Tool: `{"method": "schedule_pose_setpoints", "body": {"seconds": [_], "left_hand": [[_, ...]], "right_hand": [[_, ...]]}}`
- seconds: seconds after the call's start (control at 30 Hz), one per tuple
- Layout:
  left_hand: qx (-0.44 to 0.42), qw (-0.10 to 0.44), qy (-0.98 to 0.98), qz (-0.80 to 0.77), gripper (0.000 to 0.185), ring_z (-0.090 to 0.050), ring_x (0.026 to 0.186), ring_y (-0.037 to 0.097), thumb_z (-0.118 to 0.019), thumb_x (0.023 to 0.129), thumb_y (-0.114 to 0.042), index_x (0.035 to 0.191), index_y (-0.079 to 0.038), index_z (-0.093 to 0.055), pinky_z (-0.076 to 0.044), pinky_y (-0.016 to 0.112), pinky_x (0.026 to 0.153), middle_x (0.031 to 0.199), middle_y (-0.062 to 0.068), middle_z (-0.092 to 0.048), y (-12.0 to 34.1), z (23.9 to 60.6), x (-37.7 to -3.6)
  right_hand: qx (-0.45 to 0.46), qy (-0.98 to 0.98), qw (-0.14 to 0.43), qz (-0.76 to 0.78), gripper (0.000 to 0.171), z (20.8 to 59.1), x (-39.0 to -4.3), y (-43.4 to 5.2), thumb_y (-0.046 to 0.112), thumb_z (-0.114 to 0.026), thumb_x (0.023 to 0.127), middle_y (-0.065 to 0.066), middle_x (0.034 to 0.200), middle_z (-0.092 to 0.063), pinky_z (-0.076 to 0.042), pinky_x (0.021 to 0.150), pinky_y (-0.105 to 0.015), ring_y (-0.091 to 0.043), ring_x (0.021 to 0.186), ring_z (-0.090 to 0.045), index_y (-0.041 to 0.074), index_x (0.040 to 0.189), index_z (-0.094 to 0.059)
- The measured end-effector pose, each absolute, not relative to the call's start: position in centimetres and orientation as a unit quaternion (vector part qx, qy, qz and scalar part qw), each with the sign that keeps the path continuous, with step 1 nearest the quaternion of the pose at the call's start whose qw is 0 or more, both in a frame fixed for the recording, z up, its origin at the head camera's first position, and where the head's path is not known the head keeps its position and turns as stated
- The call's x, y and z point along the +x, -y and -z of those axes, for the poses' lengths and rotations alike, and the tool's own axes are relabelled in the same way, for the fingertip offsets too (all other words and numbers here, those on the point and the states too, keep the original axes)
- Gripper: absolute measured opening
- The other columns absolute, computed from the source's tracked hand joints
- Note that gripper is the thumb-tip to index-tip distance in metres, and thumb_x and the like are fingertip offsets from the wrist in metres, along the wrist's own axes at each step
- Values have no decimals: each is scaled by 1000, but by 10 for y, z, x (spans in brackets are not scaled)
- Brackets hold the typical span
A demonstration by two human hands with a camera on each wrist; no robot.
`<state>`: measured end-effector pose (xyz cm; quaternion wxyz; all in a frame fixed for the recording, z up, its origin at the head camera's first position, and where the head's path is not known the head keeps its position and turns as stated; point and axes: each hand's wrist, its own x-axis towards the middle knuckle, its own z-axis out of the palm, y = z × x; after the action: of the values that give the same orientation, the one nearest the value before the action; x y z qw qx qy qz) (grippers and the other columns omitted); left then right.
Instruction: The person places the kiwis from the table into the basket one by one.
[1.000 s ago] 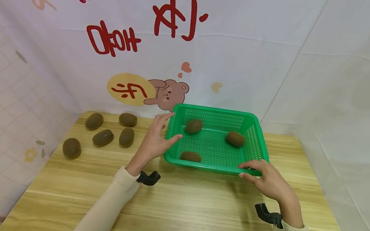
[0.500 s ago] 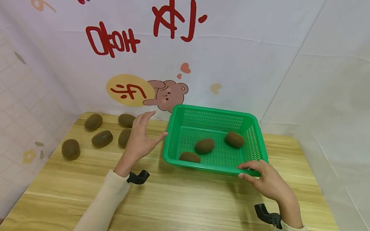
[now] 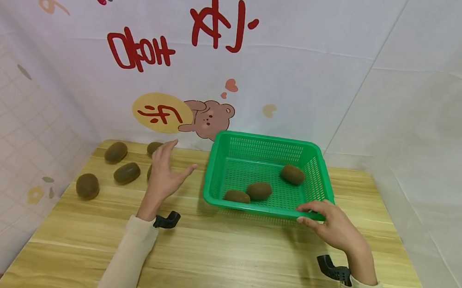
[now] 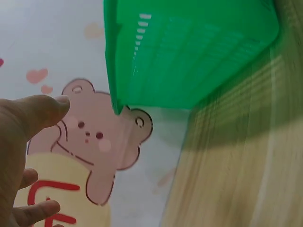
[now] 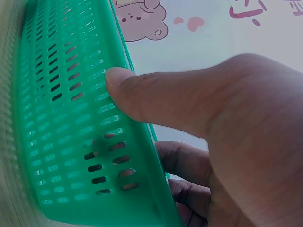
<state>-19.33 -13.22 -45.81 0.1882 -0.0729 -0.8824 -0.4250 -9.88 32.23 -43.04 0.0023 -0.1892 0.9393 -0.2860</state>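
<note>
Green basket (image 3: 319, 180) at centre right of the head view, on the counter (image 3: 219, 263); three kiwis (image 3: 258, 190) inside, two touching near the front wall, one toward the back right. Right hand (image 3: 331, 225) pinching the basket's front right rim, thumb on top, fingers below. Left hand (image 3: 164, 174) relaxed, fingers spread, holding nothing, left of the basket. Loose kiwis (image 3: 127, 172) at centre left, one mostly hidden behind the left hand. Left wrist view blurred.
</note>
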Motion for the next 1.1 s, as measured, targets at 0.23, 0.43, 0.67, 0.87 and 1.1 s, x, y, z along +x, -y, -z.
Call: {"method": "schedule_pose_setpoints", "body": {"seconds": [0.23,0.43,0.67,0.87,1.1], "left_hand": [[-37,190,879,436,89,-34,145,40,-86,84,-33,155,-5,-41,-31,61,118,155,21,-39,148,470,-192],[-14,182,877,444,89,-31,148,41,-85,85,-31,156,-4,-38,-27,61,121,157,21,-39,163,481,-195],[24,155,877,454,94,-32,146,44,-84,86,-36,159,-7,-33,-31,65,116,158,24,-34,175,492,-198],[41,131,872,469,95,-34,144,46,-82,87,-38,160,-8,-31,-33,66,115,161,24,-31,181,500,-197],[72,106,876,465,92,-32,148,46,-81,89,-35,162,-10,-30,-29,65,119,162,25,-31,186,508,-197]], "right_hand": [[-191,-938,2,289,19,431,-100,-322,28,-76,93,14,106,-69,-52,81,-39,-19,96,-57,30,113,-76],[-194,-938,-3,286,20,431,-99,-322,26,-77,93,14,105,-70,-51,80,-34,-16,95,-56,30,112,-76],[-190,-940,-5,283,20,431,-98,-323,27,-77,93,14,106,-70,-51,80,-35,-13,95,-55,30,113,-76],[-185,-940,0,285,20,432,-97,-324,27,-77,93,12,107,-70,-52,82,-40,-19,97,-57,30,113,-76],[-201,-939,-19,279,20,433,-98,-323,25,-78,92,14,104,-70,-52,80,-36,-16,94,-57,30,112,-76]]}}
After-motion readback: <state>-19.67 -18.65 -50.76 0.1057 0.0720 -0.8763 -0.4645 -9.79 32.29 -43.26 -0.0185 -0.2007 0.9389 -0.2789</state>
